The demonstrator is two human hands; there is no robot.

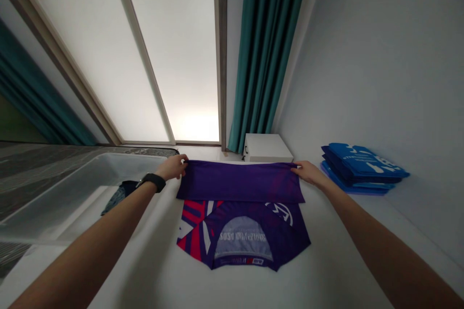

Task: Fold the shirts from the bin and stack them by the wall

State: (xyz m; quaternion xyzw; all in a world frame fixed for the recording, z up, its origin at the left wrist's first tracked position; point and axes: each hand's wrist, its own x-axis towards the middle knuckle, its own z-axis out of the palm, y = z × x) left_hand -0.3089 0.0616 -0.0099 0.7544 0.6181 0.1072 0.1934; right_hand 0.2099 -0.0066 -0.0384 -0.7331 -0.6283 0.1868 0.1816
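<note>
A purple shirt point(241, 183) with red and white patterns lies on a white surface point(239, 289), its neckline toward me. Its far part is folded over toward the collar, leaving a plain purple band across the top. My left hand point(173, 167), with a black watch on the wrist, pinches the far left corner of the fold. The far right corner is pinched between the fingers of my right hand point(308, 173). Both hands are closed on the cloth.
To the left stands a translucent bin point(72, 231) with a dark garment point(118, 196) inside. A stack of folded blue clothes point(362, 166) lies at the right by the wall. Beyond the shirt are a white cabinet point(268, 147) and a teal curtain point(268, 58).
</note>
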